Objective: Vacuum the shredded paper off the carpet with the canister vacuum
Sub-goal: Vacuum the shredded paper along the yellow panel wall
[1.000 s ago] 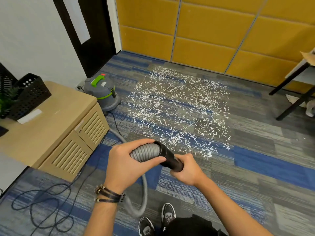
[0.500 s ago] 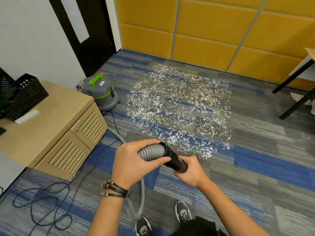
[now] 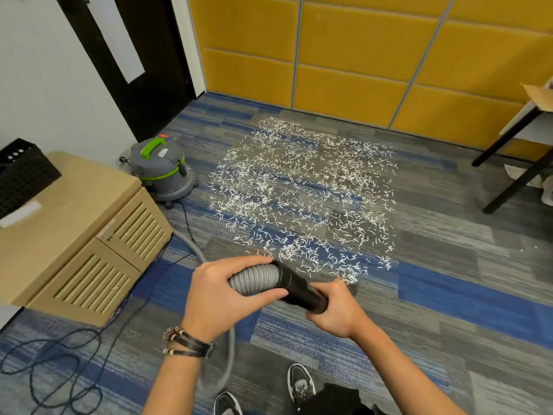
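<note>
My left hand (image 3: 221,298) wraps the grey hose (image 3: 254,280); my right hand (image 3: 338,313) curls round the black nozzle (image 3: 299,290). Shredded paper (image 3: 305,199) lies spread on the carpet (image 3: 449,295) just ahead. I'd lower the nozzle and sweep slow, overlapping rows.

Left wall: a plain white wall (image 3: 45,85).
Door: a dark door (image 3: 161,70) stands in the corner, with a tall pale strip set in it.
Far wall: yellow padded panels (image 3: 359,55) lie in rows with thin grey seams between them and reach down to the floor.
Floor: the carpet (image 3: 449,265) is grey tiles streaked with blue bands.
Left furniture: a low light-wood cabinet (image 3: 74,205) stands against the white wall. It has two louvred doors, and a black mesh basket (image 3: 24,175) sits on its top.
Right furniture: a table (image 3: 505,138) with slanted black legs is cut off by the edge of view.
Light: even and bright, with soft shadows.
</note>
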A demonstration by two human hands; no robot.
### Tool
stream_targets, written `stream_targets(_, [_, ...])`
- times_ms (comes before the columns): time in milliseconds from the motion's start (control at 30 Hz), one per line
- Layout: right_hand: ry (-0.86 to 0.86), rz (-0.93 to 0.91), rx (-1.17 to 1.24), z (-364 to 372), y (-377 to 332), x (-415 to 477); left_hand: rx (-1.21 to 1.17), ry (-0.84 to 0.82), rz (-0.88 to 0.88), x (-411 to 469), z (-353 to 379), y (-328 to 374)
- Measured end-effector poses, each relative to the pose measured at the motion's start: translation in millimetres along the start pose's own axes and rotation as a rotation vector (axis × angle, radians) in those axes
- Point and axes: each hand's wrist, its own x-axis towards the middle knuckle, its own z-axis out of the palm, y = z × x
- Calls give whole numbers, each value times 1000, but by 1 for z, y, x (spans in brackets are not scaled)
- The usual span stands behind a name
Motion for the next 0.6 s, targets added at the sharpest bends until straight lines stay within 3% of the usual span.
stream_targets(233, [-16,-93,46,-24,-2,2,-60,111,67,7,10,24])
stream_targets(600, [-40,-53,-12,-52,34,-3,-9,50,1,14,52,28])
